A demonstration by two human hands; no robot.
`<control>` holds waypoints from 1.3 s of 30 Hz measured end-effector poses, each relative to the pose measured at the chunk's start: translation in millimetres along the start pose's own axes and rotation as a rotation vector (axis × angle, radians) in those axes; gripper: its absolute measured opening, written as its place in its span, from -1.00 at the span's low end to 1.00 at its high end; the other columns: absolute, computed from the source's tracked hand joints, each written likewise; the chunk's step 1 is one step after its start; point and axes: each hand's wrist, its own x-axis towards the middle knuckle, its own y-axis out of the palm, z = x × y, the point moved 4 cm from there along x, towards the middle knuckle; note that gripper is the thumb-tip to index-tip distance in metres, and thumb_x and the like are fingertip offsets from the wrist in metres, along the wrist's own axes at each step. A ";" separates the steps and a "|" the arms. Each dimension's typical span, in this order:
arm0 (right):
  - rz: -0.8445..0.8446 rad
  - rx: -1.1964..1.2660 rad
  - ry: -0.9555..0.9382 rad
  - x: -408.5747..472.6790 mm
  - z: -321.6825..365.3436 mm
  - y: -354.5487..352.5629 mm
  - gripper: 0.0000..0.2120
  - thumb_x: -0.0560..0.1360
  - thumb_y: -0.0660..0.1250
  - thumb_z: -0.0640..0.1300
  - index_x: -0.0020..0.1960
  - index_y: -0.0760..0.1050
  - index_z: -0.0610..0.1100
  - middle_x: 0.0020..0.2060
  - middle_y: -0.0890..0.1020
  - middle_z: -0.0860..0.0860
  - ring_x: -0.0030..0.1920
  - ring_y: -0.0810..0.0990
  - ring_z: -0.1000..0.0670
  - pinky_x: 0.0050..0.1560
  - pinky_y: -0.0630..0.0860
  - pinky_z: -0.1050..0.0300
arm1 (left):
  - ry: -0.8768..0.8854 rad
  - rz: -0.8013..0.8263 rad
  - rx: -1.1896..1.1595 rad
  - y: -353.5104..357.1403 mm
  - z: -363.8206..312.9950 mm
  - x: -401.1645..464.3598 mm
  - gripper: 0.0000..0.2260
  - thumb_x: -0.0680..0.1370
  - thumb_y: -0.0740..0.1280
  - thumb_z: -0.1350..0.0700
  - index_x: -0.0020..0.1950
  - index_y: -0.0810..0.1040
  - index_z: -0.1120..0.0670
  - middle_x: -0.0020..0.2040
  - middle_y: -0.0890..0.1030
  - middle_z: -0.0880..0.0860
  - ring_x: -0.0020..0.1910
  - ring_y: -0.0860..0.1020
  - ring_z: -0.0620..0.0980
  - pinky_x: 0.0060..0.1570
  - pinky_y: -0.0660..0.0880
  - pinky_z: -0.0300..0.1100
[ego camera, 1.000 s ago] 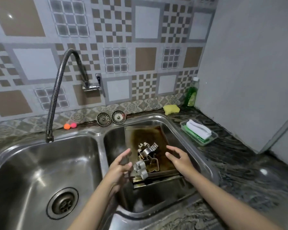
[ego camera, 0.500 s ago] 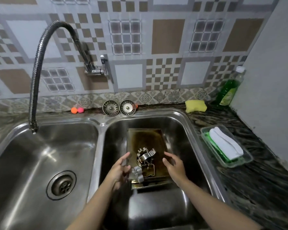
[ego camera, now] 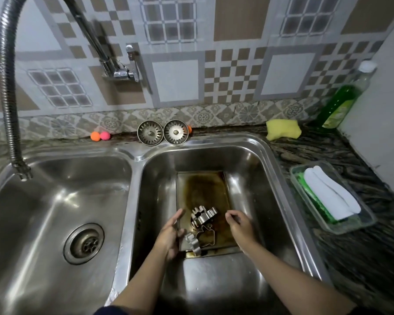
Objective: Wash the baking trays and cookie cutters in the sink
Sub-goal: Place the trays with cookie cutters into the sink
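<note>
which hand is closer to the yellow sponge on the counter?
Right. The right hand is at the baking tray's right edge in the right basin, on the side of the yellow sponge. The left hand is at the tray's left edge, farther off.

Faucet hose (ego camera: 7, 87) arch is cut off at the top edge.
</note>
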 end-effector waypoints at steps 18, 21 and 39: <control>0.311 -0.323 -0.047 -24.3 24.3 1.8 -0.18 0.37 0.52 -0.01 0.48 0.14 0.15 0.42 0.31 0.02 0.21 0.51 -0.10 0.24 0.49 -0.01 | -0.032 0.026 0.474 5.1 -19.6 -46.2 -0.66 0.51 0.23 0.30 0.22 0.43 -0.03 -0.10 0.59 -0.01 -0.26 0.59 -0.02 -0.15 0.45 -0.12; 0.411 -0.377 -0.035 -22.8 33.3 6.1 -0.10 0.37 0.52 -0.10 0.53 0.05 0.12 0.46 0.28 -0.01 0.38 0.36 -0.05 0.33 0.37 0.05 | -0.059 0.054 0.552 9.6 -12.5 -41.6 -0.63 0.51 0.23 0.29 0.23 0.38 -0.08 -0.06 0.59 -0.03 -0.29 0.59 -0.05 -0.16 0.47 -0.11; 0.574 -0.184 0.033 -7.9 31.9 18.7 -0.35 0.35 0.47 -0.38 0.12 0.37 0.30 0.19 0.44 0.03 -0.09 0.59 -0.02 -0.14 0.63 0.09 | -0.025 0.106 0.612 32.8 -23.2 -10.5 -0.51 0.46 0.07 0.44 0.16 0.50 -0.04 -0.32 0.57 0.00 -0.41 0.42 -0.03 -0.40 0.31 -0.22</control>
